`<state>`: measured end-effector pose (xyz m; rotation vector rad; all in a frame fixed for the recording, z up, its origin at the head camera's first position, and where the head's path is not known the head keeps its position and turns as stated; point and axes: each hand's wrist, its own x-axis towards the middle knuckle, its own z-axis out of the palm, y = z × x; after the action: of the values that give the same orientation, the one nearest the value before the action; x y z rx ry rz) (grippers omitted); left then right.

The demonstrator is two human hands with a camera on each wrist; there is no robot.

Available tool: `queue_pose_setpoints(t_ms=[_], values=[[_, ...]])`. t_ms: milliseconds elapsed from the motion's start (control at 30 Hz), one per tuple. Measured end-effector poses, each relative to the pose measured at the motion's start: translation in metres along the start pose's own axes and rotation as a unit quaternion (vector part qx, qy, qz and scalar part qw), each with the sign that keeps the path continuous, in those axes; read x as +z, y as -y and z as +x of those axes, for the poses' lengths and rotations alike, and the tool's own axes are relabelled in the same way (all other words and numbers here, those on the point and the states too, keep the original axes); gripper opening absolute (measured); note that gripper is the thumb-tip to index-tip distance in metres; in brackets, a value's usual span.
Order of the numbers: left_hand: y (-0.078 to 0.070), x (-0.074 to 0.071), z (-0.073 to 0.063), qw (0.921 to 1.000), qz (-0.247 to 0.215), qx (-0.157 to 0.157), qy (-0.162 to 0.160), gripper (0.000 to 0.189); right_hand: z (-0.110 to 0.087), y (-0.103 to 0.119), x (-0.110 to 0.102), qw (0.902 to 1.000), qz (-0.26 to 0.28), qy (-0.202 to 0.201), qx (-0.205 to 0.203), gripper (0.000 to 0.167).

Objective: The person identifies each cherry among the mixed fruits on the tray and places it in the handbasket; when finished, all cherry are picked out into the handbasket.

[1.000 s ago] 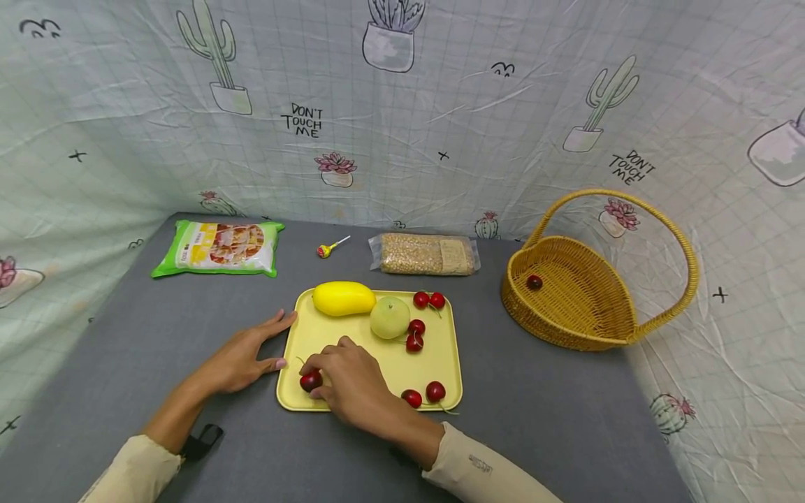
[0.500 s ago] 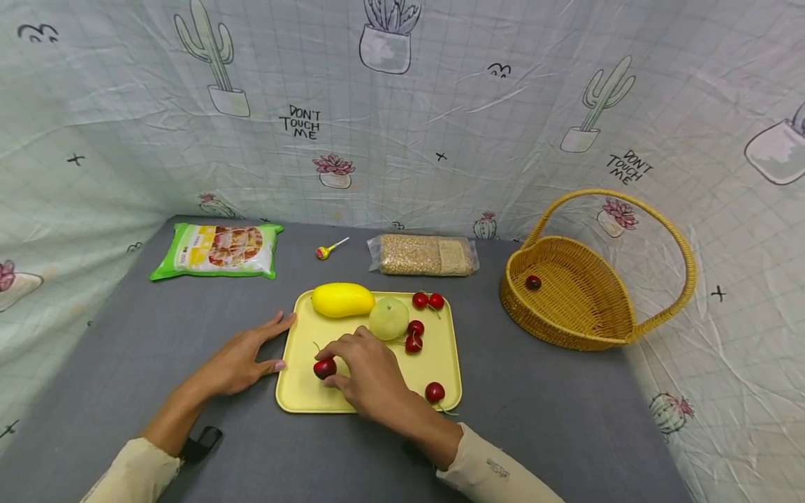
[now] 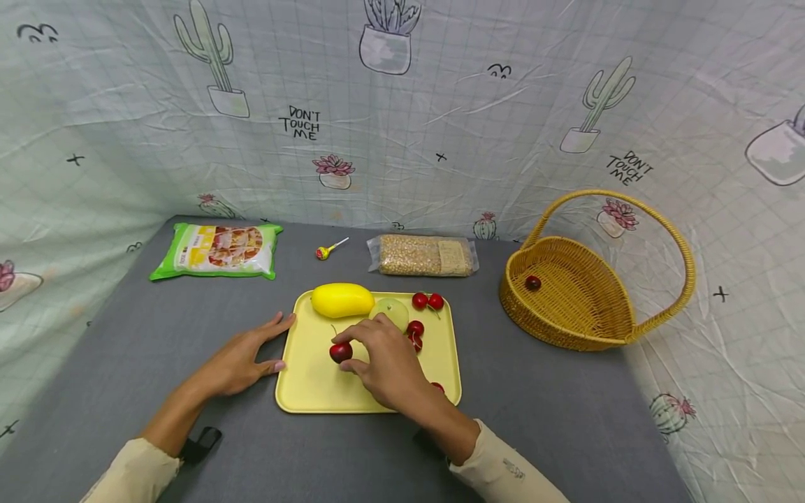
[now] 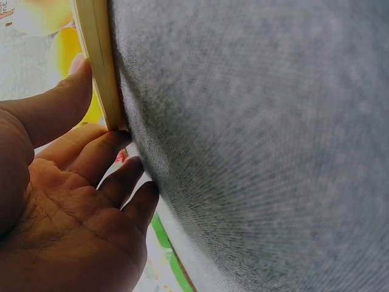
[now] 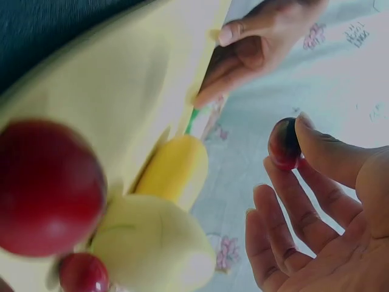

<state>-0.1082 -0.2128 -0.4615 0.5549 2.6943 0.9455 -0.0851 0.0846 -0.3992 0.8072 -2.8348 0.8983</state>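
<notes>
One cherry, glossy dark-red, stemmed | right fingers pinching it | left fingers extended, touching tray

Soft diffuse light, hazy wrist views, washed-out bright patches

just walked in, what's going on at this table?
A person's right hand pinches a dark red cherry over the yellow tray, while the left hand touches the tray's left edge. A mango, a pale green fruit and other cherries lie on the tray; one cherry sits in the wicker basket to the right.
</notes>
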Motion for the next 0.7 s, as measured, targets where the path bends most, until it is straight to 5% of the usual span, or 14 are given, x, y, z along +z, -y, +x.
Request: queue_pose_setpoints(t_ms=[700], values=[[-0.001,0.002,-0.001,1.0000,-0.005,0.007,-0.001,0.083,0.002,-0.020,-0.029,0.9965,0.016,-0.062,0.053,0.035]])
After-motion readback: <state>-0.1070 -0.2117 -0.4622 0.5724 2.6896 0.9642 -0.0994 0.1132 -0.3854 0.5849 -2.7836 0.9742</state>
